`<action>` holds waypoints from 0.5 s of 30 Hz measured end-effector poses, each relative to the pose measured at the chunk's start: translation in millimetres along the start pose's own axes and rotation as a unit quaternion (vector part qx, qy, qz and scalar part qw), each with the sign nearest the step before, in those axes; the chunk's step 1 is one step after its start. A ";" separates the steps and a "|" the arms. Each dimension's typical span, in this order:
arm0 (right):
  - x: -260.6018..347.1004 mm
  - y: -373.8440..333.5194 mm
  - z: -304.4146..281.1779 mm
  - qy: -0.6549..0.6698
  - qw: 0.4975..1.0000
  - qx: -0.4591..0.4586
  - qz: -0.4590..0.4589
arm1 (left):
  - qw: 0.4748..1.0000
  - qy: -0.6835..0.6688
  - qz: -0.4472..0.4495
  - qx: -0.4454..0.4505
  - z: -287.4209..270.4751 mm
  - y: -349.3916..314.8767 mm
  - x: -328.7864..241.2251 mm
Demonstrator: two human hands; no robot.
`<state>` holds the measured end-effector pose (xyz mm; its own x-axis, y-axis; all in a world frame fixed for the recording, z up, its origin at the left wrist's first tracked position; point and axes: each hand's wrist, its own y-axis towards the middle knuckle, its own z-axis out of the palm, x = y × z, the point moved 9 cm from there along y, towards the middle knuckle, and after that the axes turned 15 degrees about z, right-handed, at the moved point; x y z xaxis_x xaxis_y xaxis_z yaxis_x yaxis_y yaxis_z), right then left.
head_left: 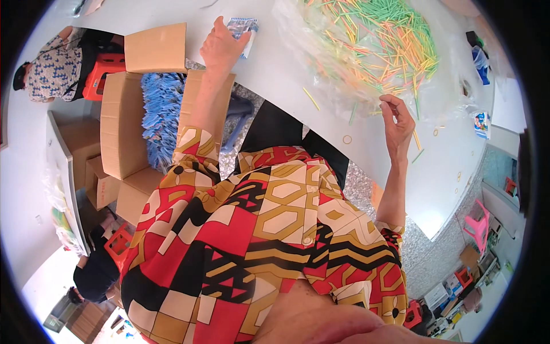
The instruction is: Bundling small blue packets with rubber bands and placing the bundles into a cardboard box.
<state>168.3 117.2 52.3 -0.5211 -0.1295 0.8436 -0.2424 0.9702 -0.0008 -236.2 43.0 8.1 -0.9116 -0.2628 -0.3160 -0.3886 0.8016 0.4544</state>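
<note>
My left hand is over the far left part of the white table, fingers apart, its thumb overlapping a small blue-and-white packet. The packet seems to lie on the table beside the hand, not gripped. To the right, my right hand is at the near edge of a heap of thin coloured sticks. Its thumb and forefinger are pinched together; whatever is between them is too small to make out. Green, yellow and orange sticks lie on a clear plastic sheet or bag.
An open cardboard box packed with blue packets stands left of my lap. Loose sticks and a rubber band lie on the table. Another packet is at the right. A person sits at the far left.
</note>
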 end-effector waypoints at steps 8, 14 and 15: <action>6.5 -2.7 7.7 0.008 1.000 -0.001 -0.003 | 0.999 -0.028 -0.022 -0.009 -6.6 4.9 24.5; 22.0 -13.2 29.5 0.064 0.997 0.037 -0.031 | 0.984 -0.024 0.083 -0.156 -42.4 -5.1 -11.5; 25.7 -13.9 40.1 0.073 0.995 0.067 -0.025 | 0.984 -0.030 0.092 -0.151 -47.1 -3.6 -24.0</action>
<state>125.5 92.2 52.5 -0.3837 -0.1370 0.9132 -0.3771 0.9260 -0.0196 -219.2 21.1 53.3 -0.9641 -0.0900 -0.2497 -0.2488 0.6342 0.7320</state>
